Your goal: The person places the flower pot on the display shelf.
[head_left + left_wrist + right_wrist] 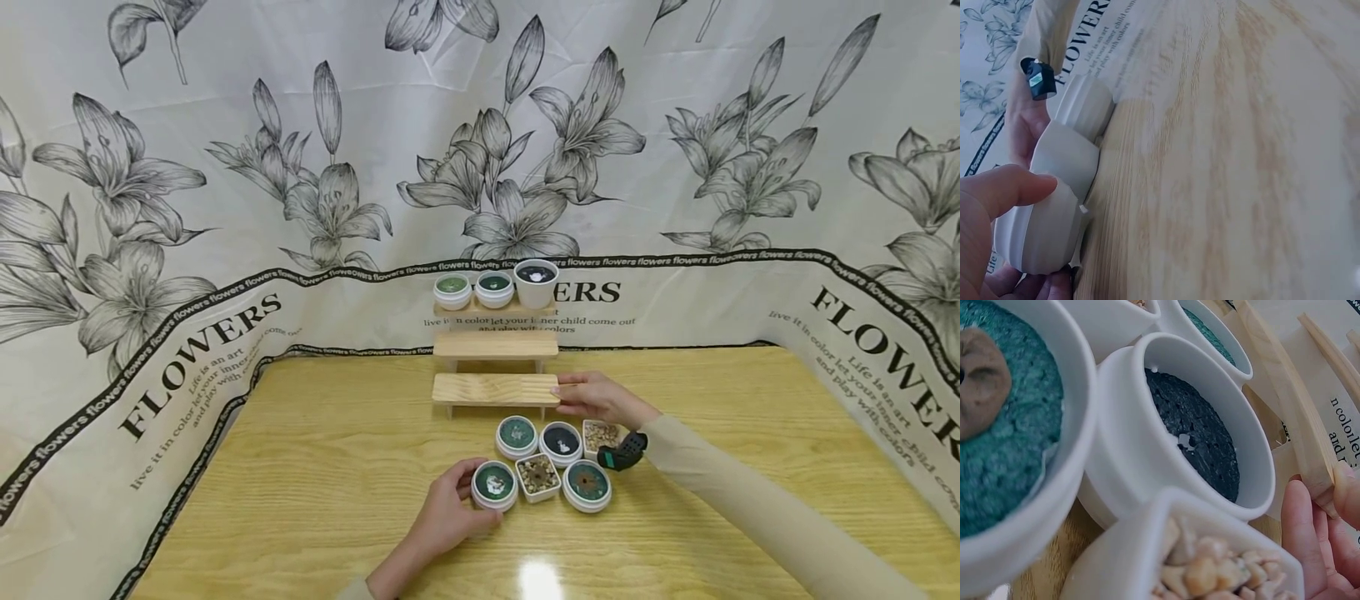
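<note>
My left hand grips a round white pot with green filling at the left of a cluster on the table. In the left wrist view the thumb lies over that ribbed pot and fingertips come from below. With my right hand I pinch the right end of the lowest wooden shelf; in the right wrist view thumb and fingers close on the shelf's end. Nearest that hand are a square pebble-filled pot and a round dark-filled pot.
A green pot, a square pebble pot and a brown-centred pot complete the cluster. Behind, the middle shelf is bare; the top shelf bears three white pots. A flower-printed cloth stands around the table.
</note>
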{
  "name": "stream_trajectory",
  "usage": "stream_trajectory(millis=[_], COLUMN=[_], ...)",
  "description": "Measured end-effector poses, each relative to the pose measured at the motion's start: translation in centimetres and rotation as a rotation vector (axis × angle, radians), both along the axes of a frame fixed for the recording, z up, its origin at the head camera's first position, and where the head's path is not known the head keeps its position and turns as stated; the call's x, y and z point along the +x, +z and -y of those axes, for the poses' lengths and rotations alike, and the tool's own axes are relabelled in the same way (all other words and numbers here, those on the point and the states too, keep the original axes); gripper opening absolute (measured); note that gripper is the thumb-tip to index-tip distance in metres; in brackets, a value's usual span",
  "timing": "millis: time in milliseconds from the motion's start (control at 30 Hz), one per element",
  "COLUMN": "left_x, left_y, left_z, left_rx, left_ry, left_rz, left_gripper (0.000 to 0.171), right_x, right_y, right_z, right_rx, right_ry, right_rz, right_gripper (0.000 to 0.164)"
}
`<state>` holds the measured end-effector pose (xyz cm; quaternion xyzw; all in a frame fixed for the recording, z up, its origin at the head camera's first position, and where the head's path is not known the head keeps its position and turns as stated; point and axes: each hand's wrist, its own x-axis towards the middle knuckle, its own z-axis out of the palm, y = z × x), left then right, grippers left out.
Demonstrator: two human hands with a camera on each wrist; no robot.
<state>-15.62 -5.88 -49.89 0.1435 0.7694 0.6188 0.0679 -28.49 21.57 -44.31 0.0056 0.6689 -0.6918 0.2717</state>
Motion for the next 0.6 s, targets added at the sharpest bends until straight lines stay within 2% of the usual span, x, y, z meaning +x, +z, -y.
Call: stream_trajectory(millis=[200, 433, 600], left_x=[0.0, -0.3, -0.6], left_y=[0.1, 1.2, 1.8], left_z=[0.5, 0.5, 0.3], left_rx=[0.019, 0.03, 0.002], left_ry=[0.022, 0.034, 0.045], left_rz=[0.014, 0.005, -0.025], left_gripper=[0.07, 0.068, 0.067], right_x=[-0.2, -0.2, -0.1], right_y=[-0.2, 0.1, 0.2], right_z=[-0.1, -0.2, -0.1], right_rx=[0.015, 0.008, 0.004], right_ry=[-0.004, -0.002, 0.008], right_rz=[0.005, 0.01, 0.009], right_gripper=[0.062, 0.061, 0.06])
